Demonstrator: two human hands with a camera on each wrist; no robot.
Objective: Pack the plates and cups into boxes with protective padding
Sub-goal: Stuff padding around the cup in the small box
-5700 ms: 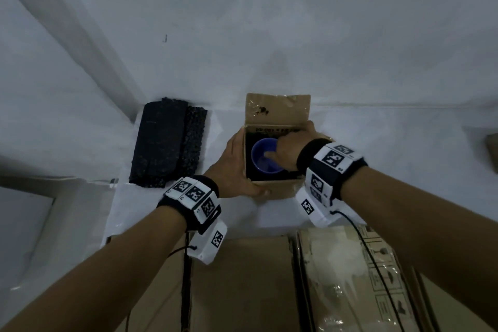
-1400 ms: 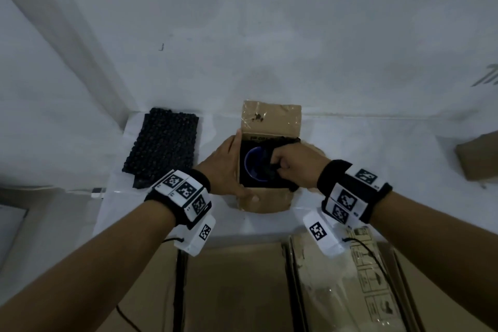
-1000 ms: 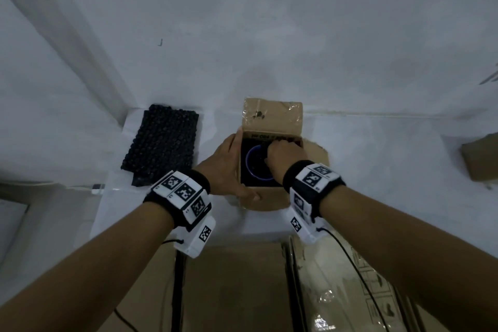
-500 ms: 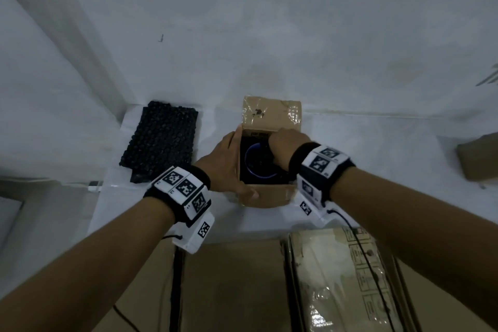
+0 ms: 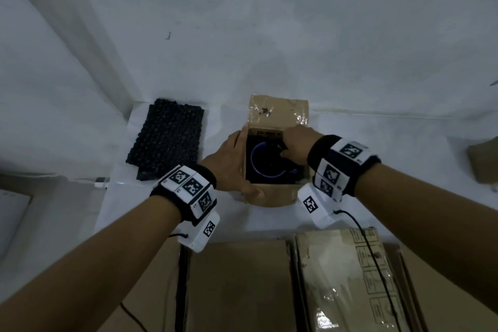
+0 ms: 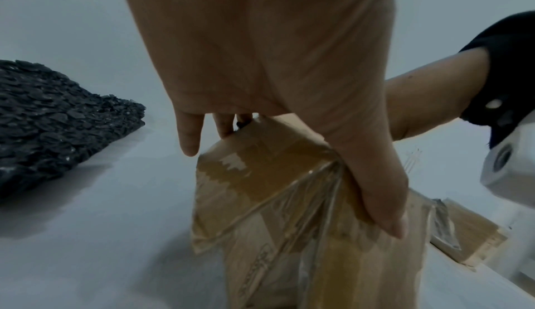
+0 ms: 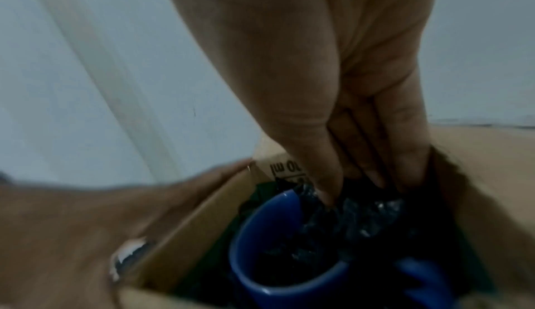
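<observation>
Down at the centre of the head view, a small brown cardboard box with taped flaps (image 5: 272, 197) stands open on the white surface (image 5: 377, 170), and a blue ceramic cup (image 5: 256, 167) sits upright inside it, ringed by dark bubble-wrap padding (image 7: 362, 213). Much of the cup's rim on the right is hidden behind the right hand (image 5: 295, 147), and the box's interior is too dark to make out the bottom. The left hand (image 5: 231, 164) lies against the box's left wall with fingers straight, thumb down over the near corner; its fingertips are cut off behind the box in the left wrist view. In the blurred right wrist view, the right hand's fingers (image 7: 373, 165) reach straight down into the padding beside the cup; whether they pinch it cannot be told. A black sheet of bubble wrap (image 5: 167, 140) lies at centre left, apart from the box. Large cardboard cartons (image 5: 350, 277) are cropped by the bottom edge.
</observation>
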